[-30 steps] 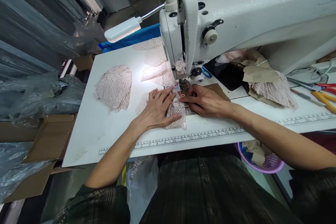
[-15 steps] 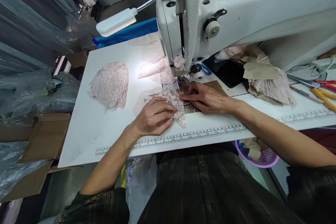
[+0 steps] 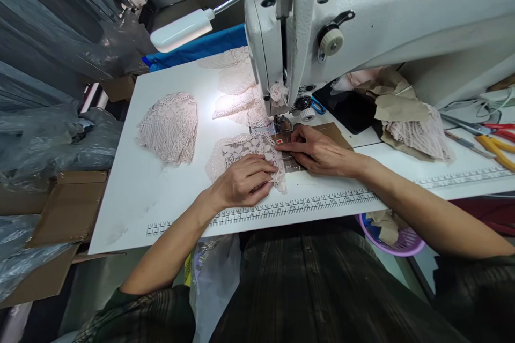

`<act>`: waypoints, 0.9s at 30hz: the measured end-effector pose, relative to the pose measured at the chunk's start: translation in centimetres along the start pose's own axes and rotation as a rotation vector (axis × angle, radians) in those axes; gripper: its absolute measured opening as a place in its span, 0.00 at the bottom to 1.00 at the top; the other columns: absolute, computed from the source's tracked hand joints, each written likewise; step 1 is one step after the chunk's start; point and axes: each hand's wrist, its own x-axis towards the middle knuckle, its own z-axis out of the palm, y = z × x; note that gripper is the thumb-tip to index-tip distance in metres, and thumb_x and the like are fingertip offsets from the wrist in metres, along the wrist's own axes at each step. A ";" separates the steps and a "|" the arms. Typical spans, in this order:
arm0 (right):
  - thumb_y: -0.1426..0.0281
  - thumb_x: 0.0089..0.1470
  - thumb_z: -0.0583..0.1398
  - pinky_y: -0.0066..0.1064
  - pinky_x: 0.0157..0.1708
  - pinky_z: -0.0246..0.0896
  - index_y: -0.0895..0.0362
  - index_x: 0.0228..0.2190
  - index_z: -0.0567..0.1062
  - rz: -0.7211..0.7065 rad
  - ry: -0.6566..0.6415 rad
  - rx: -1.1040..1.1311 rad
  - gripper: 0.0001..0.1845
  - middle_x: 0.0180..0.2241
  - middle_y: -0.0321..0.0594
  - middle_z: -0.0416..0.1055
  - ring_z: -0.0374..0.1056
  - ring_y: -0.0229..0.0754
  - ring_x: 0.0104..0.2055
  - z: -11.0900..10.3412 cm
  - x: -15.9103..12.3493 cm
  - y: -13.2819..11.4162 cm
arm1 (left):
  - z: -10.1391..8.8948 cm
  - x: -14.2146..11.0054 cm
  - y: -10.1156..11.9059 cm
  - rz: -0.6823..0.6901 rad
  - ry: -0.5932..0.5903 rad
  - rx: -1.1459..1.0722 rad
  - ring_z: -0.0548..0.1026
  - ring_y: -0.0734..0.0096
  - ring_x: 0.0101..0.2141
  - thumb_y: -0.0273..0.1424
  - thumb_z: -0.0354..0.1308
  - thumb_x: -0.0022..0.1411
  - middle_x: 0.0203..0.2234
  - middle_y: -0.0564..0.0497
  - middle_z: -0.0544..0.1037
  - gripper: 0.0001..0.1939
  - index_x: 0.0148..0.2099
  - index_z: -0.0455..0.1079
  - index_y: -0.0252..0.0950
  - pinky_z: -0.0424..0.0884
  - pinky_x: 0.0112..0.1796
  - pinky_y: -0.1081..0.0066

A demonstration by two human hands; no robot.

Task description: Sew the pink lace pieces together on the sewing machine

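A pale pink lace piece (image 3: 235,147) lies by the needle area of the white sewing machine (image 3: 263,59). Over its near right part rests my left hand (image 3: 245,179), fingers lightly bent and laid on the lace; their tips partly hide it. My right hand (image 3: 317,150) has its index finger stretched out to the lace's right edge, with the other fingers apart from it. Beneath that hand is a flat brown sheet (image 3: 332,133) with a small red-and-white mark, partly under the lace.
On the white table (image 3: 120,171) sits a stack of lace pieces (image 3: 171,128) at left; more lace (image 3: 237,83) lies behind the needle. A lamp (image 3: 183,31) hangs above. To the right are a black flat object (image 3: 354,110), fabric scraps (image 3: 402,110) and pliers (image 3: 499,150). A printed ruler (image 3: 306,206) runs along the front edge.
My left hand has slid slightly right over the lace, and its fingers lie flatter and closer together. The lace looks more spread out. My right hand stays nearly in place.
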 end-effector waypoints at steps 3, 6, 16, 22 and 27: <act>0.72 0.63 0.50 0.37 0.44 0.66 0.52 0.53 0.74 0.011 -0.015 0.055 0.22 0.38 0.45 0.67 0.63 0.43 0.41 -0.3 -0.1 0.2 | -0.1 0.0 -0.1 -0.001 0.031 -0.021 0.80 0.66 0.40 0.23 0.59 0.59 0.38 0.43 0.81 0.03 0.37 0.69 0.33 0.79 0.45 0.59; 0.72 0.62 0.51 0.38 0.44 0.65 0.53 0.53 0.75 -0.003 -0.008 0.050 0.22 0.38 0.45 0.66 0.63 0.44 0.41 -0.2 -0.1 0.3 | 0.0 -0.1 -0.2 -0.013 0.045 -0.035 0.80 0.66 0.40 0.23 0.58 0.60 0.38 0.44 0.81 0.03 0.38 0.69 0.33 0.79 0.45 0.59; 0.72 0.62 0.50 0.39 0.43 0.64 0.53 0.52 0.75 0.013 0.018 -0.024 0.21 0.39 0.46 0.67 0.62 0.45 0.42 0.3 -0.3 0.0 | -0.3 0.1 0.0 0.018 0.036 0.023 0.81 0.68 0.36 0.22 0.60 0.59 0.34 0.47 0.82 0.04 0.37 0.70 0.33 0.80 0.41 0.62; 0.72 0.64 0.51 0.37 0.41 0.64 0.53 0.54 0.74 -0.041 0.035 0.017 0.21 0.36 0.45 0.67 0.63 0.43 0.39 0.2 -0.1 0.5 | -0.4 0.2 0.0 0.016 0.035 0.048 0.81 0.69 0.36 0.23 0.58 0.59 0.35 0.47 0.82 0.02 0.35 0.68 0.34 0.80 0.42 0.62; 0.71 0.63 0.52 0.37 0.39 0.63 0.53 0.53 0.75 -0.044 0.042 -0.102 0.20 0.36 0.46 0.66 0.61 0.45 0.39 0.7 0.1 0.2 | -0.2 0.1 0.0 0.012 0.036 0.059 0.81 0.67 0.40 0.23 0.58 0.59 0.39 0.43 0.82 0.03 0.35 0.67 0.33 0.79 0.47 0.58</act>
